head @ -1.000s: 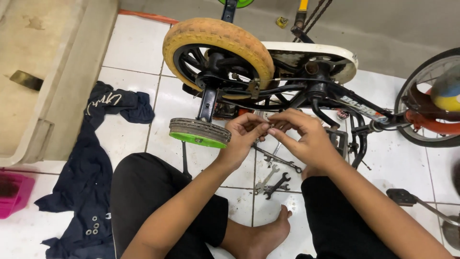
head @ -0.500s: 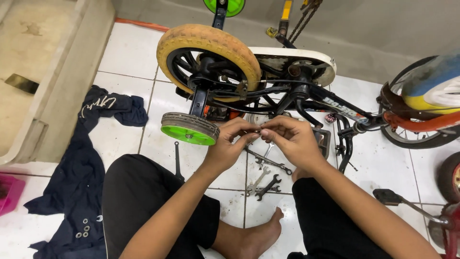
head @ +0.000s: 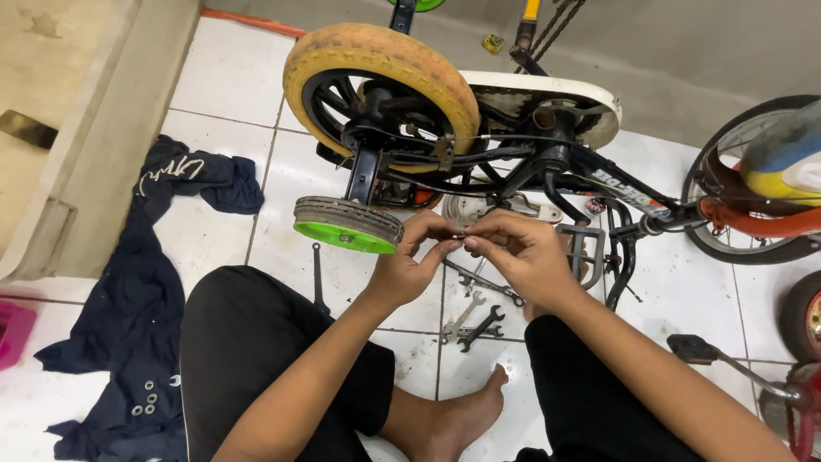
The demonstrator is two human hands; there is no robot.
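Above a white tiled floor [head: 214, 94], between the knees of a person sitting in black shorts, the left hand [head: 409, 265] and the right hand [head: 520, 255] meet fingertip to fingertip. Both sets of fingers are drawn together and pinch one small metal part [head: 460, 237], too tiny to tell what kind. It sits in the air where the thumbs and forefingers touch, just right of a small training wheel with a green hub and grey tyre [head: 346, 225] and above the floor tiles.

That small wheel hangs on a black bracket from an upturned child's bicycle with a black frame [head: 547, 167]. Its rear wheel, black-spoked with a worn yellow-orange tyre [head: 380, 73], stands above the hands, and a white chain guard [head: 547, 90] runs to the right of it. A grey pedal [head: 581, 252] shows just right of the right hand.

On the floor below the hands lie several steel open-ended spanners [head: 475, 321], close together, and a long dark tool [head: 318, 278] lies beside the left thigh. A bare foot [head: 457, 415] rests on the tiles between the legs. A crumpled dark blue cloth [head: 128, 316] spreads along the left, near a beige step [head: 77, 128]. At the right edge stands part of another bicycle with an orange frame [head: 753, 221] and a black tyre.
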